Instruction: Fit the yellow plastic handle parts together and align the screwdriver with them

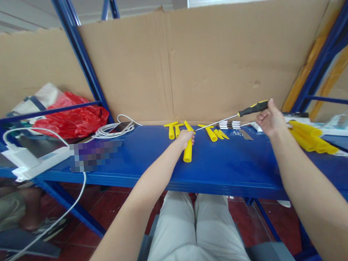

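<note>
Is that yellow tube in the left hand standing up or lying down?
Tilted: the yellow tube leans in the left hand, lower end on the blue shelf.

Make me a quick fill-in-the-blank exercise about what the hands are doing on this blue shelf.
1. The left hand grips a ____ plastic tube.
2. The right hand holds a ____ by its black and yellow handle.
3. The tool's metal tip points toward the ____ hand.
4. A red ____ lies at the shelf's far left.

Missing words: yellow; screwdriver; left; bag

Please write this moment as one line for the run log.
left hand: grips yellow tube on blue shelf | right hand: holds screwdriver, tip toward tube
</note>
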{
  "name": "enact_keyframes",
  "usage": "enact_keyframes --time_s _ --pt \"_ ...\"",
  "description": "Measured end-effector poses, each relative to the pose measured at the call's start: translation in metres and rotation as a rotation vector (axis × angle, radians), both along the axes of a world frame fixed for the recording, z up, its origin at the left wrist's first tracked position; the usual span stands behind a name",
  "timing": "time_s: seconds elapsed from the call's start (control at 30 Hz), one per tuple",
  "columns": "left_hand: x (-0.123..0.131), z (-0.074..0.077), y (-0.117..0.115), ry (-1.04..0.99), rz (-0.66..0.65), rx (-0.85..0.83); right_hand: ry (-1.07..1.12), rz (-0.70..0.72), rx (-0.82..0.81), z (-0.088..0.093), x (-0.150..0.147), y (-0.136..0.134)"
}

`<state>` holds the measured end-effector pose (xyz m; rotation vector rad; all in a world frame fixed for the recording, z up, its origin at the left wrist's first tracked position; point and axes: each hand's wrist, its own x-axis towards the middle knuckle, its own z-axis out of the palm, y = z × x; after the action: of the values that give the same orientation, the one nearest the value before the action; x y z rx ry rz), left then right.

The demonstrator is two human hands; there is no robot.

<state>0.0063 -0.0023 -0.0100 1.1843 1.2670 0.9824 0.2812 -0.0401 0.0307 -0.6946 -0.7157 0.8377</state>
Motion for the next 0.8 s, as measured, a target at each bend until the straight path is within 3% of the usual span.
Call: enact_keyframes --time_s 0.53,0.8 --pt "0.0 -0.001 0.0 -0.029 -0.007 0.001 0.064 -0.059 -0.095 0.006 -0.009 -0.006" --pt "0.001 -0.001 0.001 -0.065 0.006 0.017 0.182 -0.194 -0.057 0.008 -0.015 -0.005"
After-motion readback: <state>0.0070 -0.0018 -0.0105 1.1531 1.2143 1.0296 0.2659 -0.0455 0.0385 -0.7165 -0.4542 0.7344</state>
